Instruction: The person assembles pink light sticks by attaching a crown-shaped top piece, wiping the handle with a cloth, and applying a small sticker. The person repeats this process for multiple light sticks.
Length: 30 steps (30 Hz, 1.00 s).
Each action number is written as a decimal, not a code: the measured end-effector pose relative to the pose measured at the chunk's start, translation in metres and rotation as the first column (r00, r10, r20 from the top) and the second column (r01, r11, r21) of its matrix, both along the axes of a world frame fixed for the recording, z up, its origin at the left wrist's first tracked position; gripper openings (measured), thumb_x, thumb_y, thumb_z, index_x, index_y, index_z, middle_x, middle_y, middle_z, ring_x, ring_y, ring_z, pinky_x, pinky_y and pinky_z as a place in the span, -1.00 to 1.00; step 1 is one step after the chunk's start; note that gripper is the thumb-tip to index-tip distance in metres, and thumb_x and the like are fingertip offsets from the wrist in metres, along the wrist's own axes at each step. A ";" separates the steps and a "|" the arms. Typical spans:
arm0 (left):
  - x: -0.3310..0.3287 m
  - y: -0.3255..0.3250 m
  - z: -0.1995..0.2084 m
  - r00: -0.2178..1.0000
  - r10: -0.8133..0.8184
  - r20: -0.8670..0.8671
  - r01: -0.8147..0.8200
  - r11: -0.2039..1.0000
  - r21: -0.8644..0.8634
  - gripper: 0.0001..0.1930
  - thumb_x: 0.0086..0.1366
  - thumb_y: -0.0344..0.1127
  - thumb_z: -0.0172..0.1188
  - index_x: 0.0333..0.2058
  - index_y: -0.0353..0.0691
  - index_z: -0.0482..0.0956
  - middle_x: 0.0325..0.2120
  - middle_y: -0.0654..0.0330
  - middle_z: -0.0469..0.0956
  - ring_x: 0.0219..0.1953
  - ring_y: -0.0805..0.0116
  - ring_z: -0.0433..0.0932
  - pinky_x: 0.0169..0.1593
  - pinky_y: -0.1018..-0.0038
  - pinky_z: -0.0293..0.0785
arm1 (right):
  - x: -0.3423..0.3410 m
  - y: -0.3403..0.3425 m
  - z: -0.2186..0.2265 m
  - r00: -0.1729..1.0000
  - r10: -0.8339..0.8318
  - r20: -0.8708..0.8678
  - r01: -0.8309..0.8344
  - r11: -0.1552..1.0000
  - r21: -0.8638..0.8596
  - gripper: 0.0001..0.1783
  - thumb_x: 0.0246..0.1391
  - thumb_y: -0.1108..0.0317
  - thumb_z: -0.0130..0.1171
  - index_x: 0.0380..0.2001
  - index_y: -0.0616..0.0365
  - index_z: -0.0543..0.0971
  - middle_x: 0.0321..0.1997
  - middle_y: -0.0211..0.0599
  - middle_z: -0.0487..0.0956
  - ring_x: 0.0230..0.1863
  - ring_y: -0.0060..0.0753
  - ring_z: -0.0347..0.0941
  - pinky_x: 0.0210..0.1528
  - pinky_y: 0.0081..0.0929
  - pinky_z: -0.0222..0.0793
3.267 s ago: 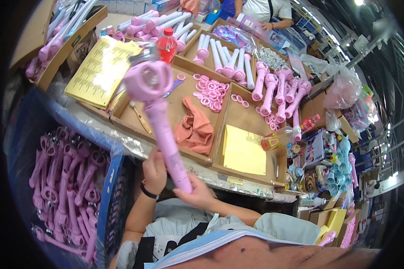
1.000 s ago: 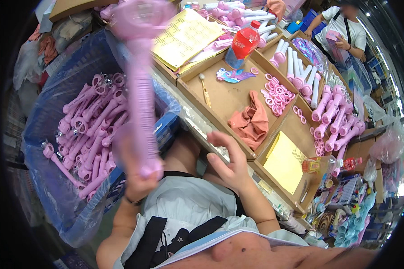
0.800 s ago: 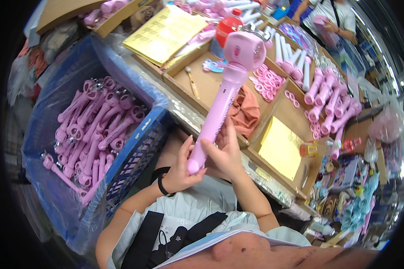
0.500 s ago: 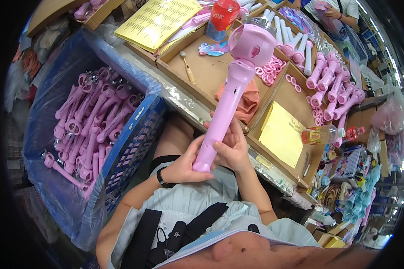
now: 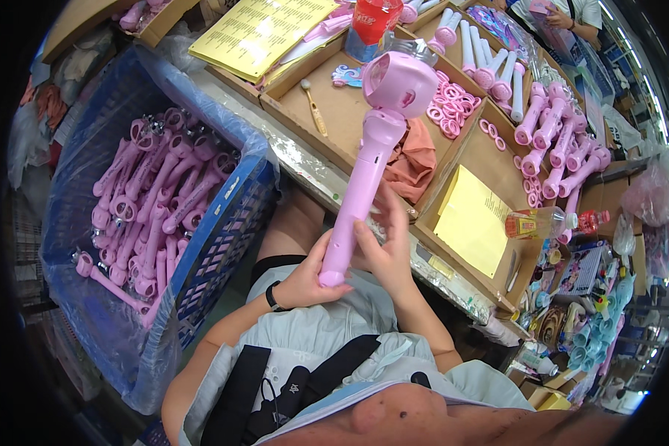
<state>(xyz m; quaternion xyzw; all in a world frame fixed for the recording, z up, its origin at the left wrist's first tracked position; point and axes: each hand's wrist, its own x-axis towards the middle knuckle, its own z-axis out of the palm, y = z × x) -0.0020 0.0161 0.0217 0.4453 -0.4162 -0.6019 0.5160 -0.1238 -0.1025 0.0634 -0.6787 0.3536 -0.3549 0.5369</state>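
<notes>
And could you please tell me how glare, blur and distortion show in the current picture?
Head view throughout: the pink wand looks fairly crisp, with soft highlights; pale glare streaks the plastic basket liner; the fisheye leaves a black surround, and the cardboard flap looks bowed, probably by the lens; the hanging clear bag at right looks softer.

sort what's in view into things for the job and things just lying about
Likely part of the job:
pink wand in the left hand, right hand touching it
similar wands in the blue basket
pink rings

Apparently just lying about:
red-labelled bottle
clear bottle on its side
</notes>
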 end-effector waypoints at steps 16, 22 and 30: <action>0.002 0.005 -0.021 0.995 0.089 -0.038 -0.086 0.993 0.087 0.00 0.06 -0.49 0.29 0.31 -0.17 -0.28 -0.15 0.15 0.31 -0.15 0.43 0.44 -0.06 0.46 0.43 | -0.017 0.024 0.123 0.376 0.474 0.796 -0.028 0.865 -0.501 -0.58 -0.10 0.70 0.17 -0.24 0.09 0.25 -0.30 -0.16 0.46 -0.54 -0.26 0.42 -0.60 -0.38 0.35; 0.002 0.004 -0.023 0.995 0.085 -0.049 -0.081 0.993 0.085 0.00 0.06 -0.49 0.29 0.30 -0.19 -0.28 -0.12 0.14 0.30 -0.13 0.43 0.42 -0.05 0.46 0.43 | -0.019 0.015 0.124 0.442 0.534 0.721 -0.030 0.812 -0.583 -0.57 -0.10 0.69 0.21 -0.21 0.10 0.29 -0.20 -0.32 0.44 -0.55 -0.30 0.45 -0.59 -0.46 0.38; 0.002 0.004 -0.028 0.994 0.111 -0.007 -0.110 0.990 0.088 0.04 0.04 -0.51 0.28 0.32 -0.13 -0.33 -0.17 0.13 0.37 -0.16 0.42 0.45 -0.05 0.45 0.41 | -0.009 0.005 0.125 0.402 0.557 0.726 0.057 0.776 -0.628 -0.48 -0.22 0.75 0.26 -0.21 0.12 0.28 -0.37 -0.34 0.47 -0.61 -0.34 0.40 -0.65 -0.53 0.33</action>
